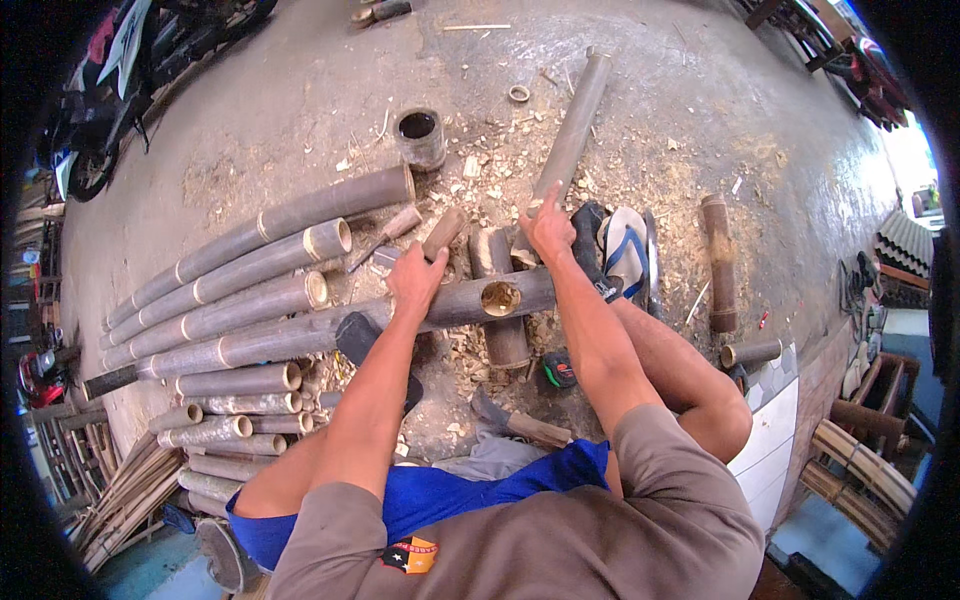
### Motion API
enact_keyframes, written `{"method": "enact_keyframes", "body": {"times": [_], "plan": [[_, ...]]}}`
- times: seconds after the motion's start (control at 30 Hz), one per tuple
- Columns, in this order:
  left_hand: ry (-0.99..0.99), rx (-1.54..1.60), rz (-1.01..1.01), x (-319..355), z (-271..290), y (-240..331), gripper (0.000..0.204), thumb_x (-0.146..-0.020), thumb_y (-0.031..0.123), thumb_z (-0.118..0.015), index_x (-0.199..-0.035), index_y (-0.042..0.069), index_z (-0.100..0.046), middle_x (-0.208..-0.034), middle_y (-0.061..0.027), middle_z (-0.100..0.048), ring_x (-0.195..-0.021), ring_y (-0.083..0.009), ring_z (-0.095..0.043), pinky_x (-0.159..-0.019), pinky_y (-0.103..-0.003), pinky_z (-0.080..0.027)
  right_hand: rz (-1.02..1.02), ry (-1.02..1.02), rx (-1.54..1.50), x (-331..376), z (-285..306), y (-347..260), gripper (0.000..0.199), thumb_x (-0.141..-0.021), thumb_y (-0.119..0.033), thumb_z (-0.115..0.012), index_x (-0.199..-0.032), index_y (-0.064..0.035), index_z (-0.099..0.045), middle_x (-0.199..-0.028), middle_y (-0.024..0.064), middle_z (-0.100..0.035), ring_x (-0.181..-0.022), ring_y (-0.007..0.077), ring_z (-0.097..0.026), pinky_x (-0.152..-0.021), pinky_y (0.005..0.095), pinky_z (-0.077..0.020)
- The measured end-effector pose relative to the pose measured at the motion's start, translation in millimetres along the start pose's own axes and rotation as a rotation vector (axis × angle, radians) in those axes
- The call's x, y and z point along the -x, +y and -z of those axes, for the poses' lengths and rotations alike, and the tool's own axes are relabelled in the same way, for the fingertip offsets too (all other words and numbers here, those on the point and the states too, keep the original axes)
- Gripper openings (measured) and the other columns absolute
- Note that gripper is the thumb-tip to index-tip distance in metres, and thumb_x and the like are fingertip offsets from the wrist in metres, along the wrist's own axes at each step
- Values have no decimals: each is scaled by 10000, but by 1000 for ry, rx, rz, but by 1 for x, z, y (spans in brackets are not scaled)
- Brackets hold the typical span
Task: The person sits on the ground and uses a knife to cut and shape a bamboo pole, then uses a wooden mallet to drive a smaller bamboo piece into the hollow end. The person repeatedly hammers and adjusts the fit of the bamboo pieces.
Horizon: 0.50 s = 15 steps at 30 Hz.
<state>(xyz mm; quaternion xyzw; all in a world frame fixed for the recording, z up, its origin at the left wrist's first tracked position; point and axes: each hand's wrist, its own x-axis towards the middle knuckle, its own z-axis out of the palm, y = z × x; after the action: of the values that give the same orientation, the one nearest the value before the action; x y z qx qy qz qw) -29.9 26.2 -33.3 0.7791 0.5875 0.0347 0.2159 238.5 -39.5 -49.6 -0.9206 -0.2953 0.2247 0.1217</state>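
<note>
1. My left hand [414,277] has its fingers closed round a handle [444,231]; whether the grey blade [386,256] beside it belongs to it, I can't quite tell.
2. My right hand [550,232] has its fingers curled over the near end of a tube [576,125], which slants away from me along the floor [300,90].
3. A long pole [440,306] with a hole [500,298] in its side lies crosswise under my forearms, over a short log [505,343].
4. Beyond my left hand lies a chisel [403,222].
5. Nearer me are a tape [559,370] and a knife [535,428].
</note>
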Motion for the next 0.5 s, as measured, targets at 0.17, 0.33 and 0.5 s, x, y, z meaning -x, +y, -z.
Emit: {"method": "enact_keyframes", "body": {"times": [0.17, 0.33, 0.5], "plan": [[420, 172, -238, 13, -4, 2, 573, -899, 447, -699, -1275, 17, -651, -1107, -249, -702, -1026, -417, -671, -933, -523, -500, -218, 93, -938, -12, 6, 24, 865, -802, -418, -746, -1439, 62, -410, -1113, 199, -683, -958, 336, -701, -774, 455, -577], [154, 617, -219, 22, 23, 42, 652, -917, 474, -697, -1334, -21, -610, -1104, -195, -705, -998, -346, -685, -887, -431, -531, -186, -183, -1329, 92, 77, -5, 558, -847, -336, -736, -1185, 90, -612, -929, 123, -676, -772, 250, -684, -682, 407, -564], [-366, 1201, 4, 47, 74, 118, 711, -842, 536, -776, -1234, -40, -637, -1033, -154, -697, -993, -263, -668, -886, -454, -526, 208, -7, -898, 273, 76, 12, 467, -832, -313, -749, -1147, 22, -667, -1007, 175, -740, -926, 233, -711, -845, 391, -552]]}}
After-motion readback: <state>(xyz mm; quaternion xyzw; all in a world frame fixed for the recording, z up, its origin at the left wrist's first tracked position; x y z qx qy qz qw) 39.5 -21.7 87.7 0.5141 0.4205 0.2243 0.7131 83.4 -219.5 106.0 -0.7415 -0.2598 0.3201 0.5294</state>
